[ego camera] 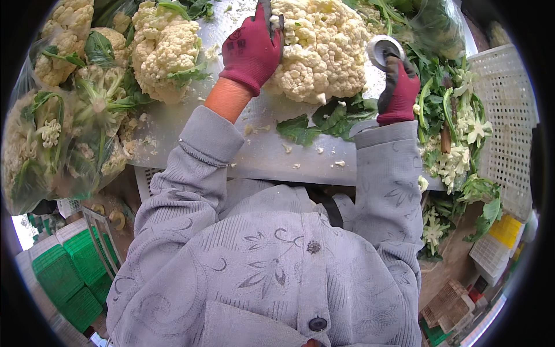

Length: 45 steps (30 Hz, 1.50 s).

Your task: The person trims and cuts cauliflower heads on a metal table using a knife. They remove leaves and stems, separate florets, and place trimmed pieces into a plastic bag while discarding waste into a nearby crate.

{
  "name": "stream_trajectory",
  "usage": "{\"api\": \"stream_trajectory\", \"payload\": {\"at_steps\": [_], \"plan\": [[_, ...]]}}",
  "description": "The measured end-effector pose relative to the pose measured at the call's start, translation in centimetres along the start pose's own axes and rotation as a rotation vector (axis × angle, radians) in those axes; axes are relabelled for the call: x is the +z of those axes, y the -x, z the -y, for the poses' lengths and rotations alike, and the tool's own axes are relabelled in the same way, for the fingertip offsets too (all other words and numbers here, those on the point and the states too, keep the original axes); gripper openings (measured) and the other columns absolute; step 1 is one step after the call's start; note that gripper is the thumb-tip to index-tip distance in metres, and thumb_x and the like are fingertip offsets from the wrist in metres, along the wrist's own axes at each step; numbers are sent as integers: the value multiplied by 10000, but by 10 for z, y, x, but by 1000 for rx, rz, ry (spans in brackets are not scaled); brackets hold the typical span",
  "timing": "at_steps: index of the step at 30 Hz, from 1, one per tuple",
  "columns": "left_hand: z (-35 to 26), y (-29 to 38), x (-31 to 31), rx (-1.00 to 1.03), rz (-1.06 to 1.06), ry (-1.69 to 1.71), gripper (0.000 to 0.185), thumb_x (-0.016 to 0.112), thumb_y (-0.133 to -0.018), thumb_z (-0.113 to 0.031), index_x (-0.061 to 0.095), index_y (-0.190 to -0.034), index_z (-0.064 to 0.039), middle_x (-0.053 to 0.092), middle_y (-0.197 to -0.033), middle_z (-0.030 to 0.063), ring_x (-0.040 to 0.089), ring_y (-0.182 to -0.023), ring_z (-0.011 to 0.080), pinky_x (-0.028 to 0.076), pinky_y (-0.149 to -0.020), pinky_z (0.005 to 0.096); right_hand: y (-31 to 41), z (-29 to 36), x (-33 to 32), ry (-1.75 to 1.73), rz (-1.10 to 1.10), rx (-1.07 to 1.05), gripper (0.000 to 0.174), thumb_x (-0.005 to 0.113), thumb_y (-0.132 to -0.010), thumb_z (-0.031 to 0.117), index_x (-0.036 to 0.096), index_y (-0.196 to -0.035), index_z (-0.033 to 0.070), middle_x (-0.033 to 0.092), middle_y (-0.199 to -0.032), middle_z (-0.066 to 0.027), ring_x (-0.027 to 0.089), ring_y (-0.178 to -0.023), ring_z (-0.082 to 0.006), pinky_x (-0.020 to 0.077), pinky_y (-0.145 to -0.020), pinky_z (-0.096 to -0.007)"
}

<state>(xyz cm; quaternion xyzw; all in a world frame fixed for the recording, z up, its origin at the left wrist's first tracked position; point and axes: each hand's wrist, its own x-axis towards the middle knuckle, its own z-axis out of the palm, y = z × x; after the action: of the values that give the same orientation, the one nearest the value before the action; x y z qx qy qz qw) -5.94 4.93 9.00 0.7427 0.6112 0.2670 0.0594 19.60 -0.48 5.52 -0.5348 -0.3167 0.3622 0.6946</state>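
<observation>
My left hand [252,50], in a red and black work glove, rests against the left side of a large pale cauliflower head [325,50]. A small white cauliflower piece [274,20] shows between its thumb and forefinger; the fingertips reach the top edge of the view. To the right of the head, my right hand [398,89], gloved alike, grips a whitish ring [376,48] that looks like a roll of tape. Green leaves [327,121] lie just below the head on the pale tabletop [256,152].
Another cauliflower [162,54] stands at left, beside clear plastic bags [65,143] of cauliflower. Leaf and stem trimmings [453,126] pile up at right, spilling over the table edge against a white perforated crate [505,112]. Green crates [65,277] stand on the floor at lower left.
</observation>
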Motion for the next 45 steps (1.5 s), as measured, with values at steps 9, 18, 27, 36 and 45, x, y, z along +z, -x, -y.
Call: {"api": "stream_trajectory", "payload": {"at_steps": [9, 18, 27, 36, 45], "plan": [[37, 29, 5, 46, -97, 271, 610, 511, -992, -246, 285, -1513, -22, 592, -1237, 332, 633, -1026, 489, 521, -873, 480, 14, -22, 17, -6, 294, 179, 283, 674, -832, 128, 716, -1037, -62, 658, -1212, -147, 610, -1086, -165, 476, -912, -283], [36, 75, -72, 184, -214, 129, 486, 615, -942, -278, 533, -1359, -41, 577, -1297, 230, 578, -1131, 416, 468, -952, 442, -31, 0, 85, 88, 782, -24, 437, 648, -846, 115, 654, -1271, 14, 698, -959, -13, 596, -814, -86, 479, -755, -230], [22, -16, -47, 439, -39, 35, 508, 620, -953, -427, 566, -1400, -190, 547, -1396, 183, 521, -1278, 394, 429, -1058, 428, -13, 14, 58, -102, 550, -48, 350, 655, -849, 92, 678, -1166, -54, 707, -1050, -55, 628, -876, -107, 489, -807, -240], [25, 15, -37, 340, -130, -62, 567, 678, -912, -326, 523, -1438, -179, 540, -1370, 200, 526, -1258, 390, 438, -1040, 427, 83, -65, 10, 465, 235, -90, 244, 666, -840, 103, 689, -1001, -79, 484, -1451, -258, 551, -1221, -241, 433, -992, -326], [40, 20, -30, 389, -229, -75, 632, 715, -883, -398, 500, -1450, -221, 527, -1362, 195, 533, -1225, 387, 468, -987, 443, 72, -33, 23, 110, 189, 128, 316, 661, -840, 106, 679, -1084, -95, 678, -1021, -113, 612, -745, -109, 485, -643, -239]]}}
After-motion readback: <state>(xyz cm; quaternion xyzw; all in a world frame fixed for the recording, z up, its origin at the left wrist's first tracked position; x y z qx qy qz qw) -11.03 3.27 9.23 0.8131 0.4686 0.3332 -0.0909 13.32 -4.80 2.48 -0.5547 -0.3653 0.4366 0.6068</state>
